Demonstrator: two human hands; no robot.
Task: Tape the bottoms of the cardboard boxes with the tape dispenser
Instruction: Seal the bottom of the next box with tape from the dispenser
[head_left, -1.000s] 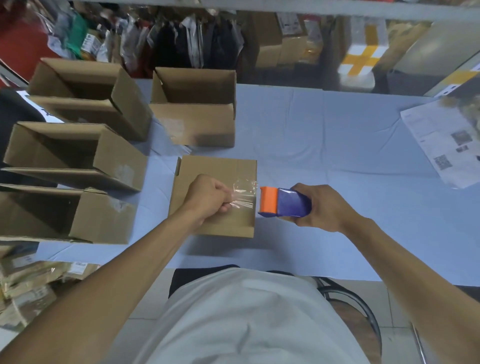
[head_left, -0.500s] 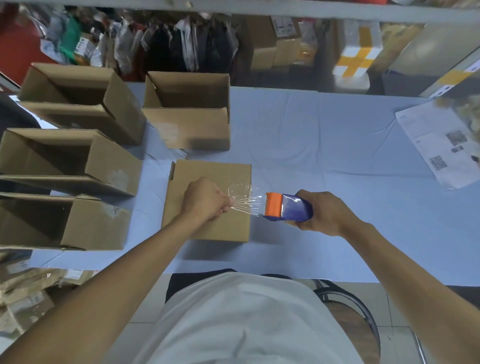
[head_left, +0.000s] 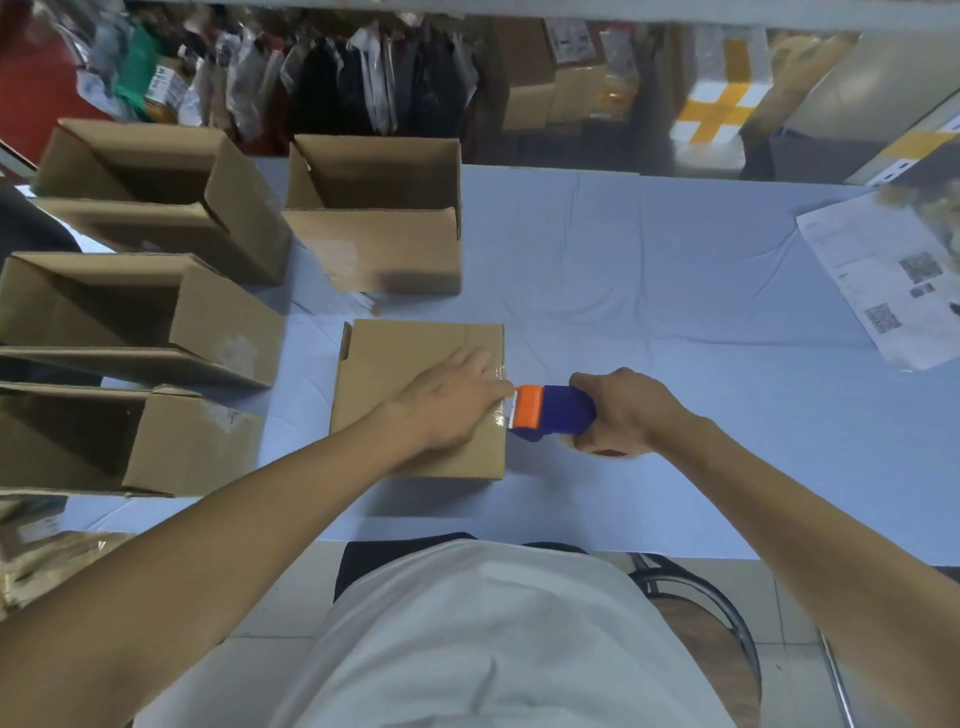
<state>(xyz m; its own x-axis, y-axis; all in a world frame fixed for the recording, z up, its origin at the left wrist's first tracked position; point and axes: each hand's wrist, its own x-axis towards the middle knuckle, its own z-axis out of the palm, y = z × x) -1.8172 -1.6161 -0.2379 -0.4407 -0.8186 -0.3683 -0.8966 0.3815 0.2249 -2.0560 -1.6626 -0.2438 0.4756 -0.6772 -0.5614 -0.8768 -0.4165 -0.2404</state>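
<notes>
On box (head_left: 415, 374), flat left fingers (head_left: 480, 376) pressing tape (head_left: 500, 415)

The box under the hands (head_left: 415, 364) is plain brown corrugated cardboard, matt and slightly fibrous, with a strip of clear glossy tape (head_left: 500, 410) catching light at its right edge. The tape dispenser (head_left: 558, 413) looks like smooth plastic, its body deep blue with a soft sheen and its head bright orange. The open boxes at the left (head_left: 135, 312) and the far one (head_left: 379, 249) are the same dull cardboard, some with shiny tape patches on their sides. The table (head_left: 649, 291) is covered in pale blue cloth, matt and creased. At the far right lies a printed white paper sheet (head_left: 883, 280), flat and matt. The chair frame (head_left: 727, 613) near the body is dark, smooth metal tubing.
</notes>
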